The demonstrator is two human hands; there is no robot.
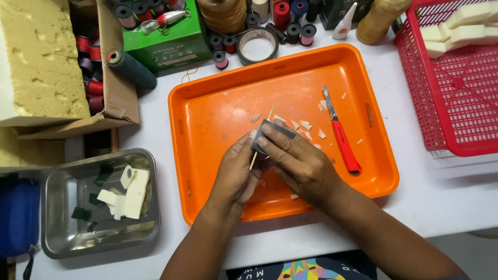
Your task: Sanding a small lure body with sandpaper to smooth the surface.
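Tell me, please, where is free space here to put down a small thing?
The orange tray is bare at its left part. The white table is bare below the red basket. Crowded: thread spools along the top, chips beside the red knife.

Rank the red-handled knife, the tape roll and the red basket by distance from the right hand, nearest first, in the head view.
From the right hand:
1. Red-handled knife, in the orange tray, just to the hand's right.
2. Tape roll, beyond the tray's far edge.
3. Red basket, far right on the table.
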